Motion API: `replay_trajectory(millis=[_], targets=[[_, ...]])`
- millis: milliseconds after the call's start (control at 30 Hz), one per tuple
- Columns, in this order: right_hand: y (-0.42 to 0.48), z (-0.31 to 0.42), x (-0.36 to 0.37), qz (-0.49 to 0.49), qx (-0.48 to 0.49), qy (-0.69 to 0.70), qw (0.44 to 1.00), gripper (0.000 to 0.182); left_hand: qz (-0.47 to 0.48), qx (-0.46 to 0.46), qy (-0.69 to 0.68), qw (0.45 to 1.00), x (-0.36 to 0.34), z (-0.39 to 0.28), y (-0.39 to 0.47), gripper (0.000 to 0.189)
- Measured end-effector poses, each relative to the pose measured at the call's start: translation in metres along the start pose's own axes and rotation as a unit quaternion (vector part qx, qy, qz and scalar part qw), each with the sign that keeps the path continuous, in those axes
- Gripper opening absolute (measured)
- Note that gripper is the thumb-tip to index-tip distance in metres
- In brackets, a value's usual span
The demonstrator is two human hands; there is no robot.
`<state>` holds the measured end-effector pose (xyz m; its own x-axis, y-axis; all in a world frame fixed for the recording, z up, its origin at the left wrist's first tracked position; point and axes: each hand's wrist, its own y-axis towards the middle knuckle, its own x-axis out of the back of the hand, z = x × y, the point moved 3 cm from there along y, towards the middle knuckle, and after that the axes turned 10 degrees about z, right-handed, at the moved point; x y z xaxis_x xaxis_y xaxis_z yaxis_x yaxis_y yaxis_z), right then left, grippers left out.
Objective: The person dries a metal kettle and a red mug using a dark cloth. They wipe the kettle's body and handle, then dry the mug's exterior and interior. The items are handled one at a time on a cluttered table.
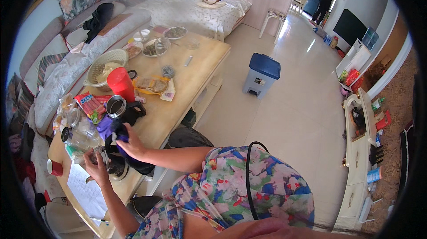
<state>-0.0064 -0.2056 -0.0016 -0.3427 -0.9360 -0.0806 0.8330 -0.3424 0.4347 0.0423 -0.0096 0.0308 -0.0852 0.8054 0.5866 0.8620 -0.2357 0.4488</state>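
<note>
At the near end of the wooden table (196, 52), my right hand (132, 145) grips a dark purple-and-black cloth or bag (121, 135). My left hand (95, 167) has its fingers curled around a transparent jar-like object (104, 155), largely covered by the fingers. Between my hands and the table edge stands a round dark vessel (118, 169) with a pale rim, partly hidden. Beyond my right hand is a black, steel-rimmed mug (116, 107), its mouth uncovered, beside a tall red plastic container (120, 84). A transparent bottle (81, 140) with a black lid lies near my left hand.
White paper (87, 185), a pen (99, 220) and a red cup (55, 167) occupy the near end. Further along are snack packets (90, 105), a colander (108, 62) and dishes of food (175, 33). A pedal bin (262, 74) stands on the floor; a person (323, 5) stands far off.
</note>
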Motion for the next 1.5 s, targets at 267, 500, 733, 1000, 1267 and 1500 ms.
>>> replay_trajectory(millis=[267, 500, 733, 1000, 1267, 1500], targets=[[-0.008, 0.045, -0.045, 0.246, 0.218, -0.238, 0.914, 0.09, 0.016, -0.059, -0.097, 0.993, -0.013, 0.03, 0.009, 0.035], [-0.023, 0.003, -0.057, 0.187, 0.241, -0.168, 0.938, 0.077, 0.094, 0.02, -0.12, 0.988, -0.017, 0.081, 0.014, 0.035], [0.04, 0.024, -0.066, 0.276, 0.215, -0.29, 0.891, 0.027, -0.029, 0.071, -0.004, 0.997, -0.012, 0.022, 0.008, 0.033], [0.081, 0.016, -0.074, 0.523, 0.014, -0.295, 0.799, 0.051, -0.03, 0.048, -0.013, 0.998, 0.002, -0.006, -0.001, 0.054], [-0.032, 0.021, -0.046, 0.276, 0.239, -0.23, 0.902, 0.09, -0.026, 0.056, -0.013, 0.998, 0.001, -0.002, 0.007, 0.052], [-0.038, -0.003, -0.013, 0.246, 0.166, -0.099, 0.95, 0.065, -0.018, 0.082, 0.02, 0.996, 0.003, -0.002, 0.008, 0.043]])
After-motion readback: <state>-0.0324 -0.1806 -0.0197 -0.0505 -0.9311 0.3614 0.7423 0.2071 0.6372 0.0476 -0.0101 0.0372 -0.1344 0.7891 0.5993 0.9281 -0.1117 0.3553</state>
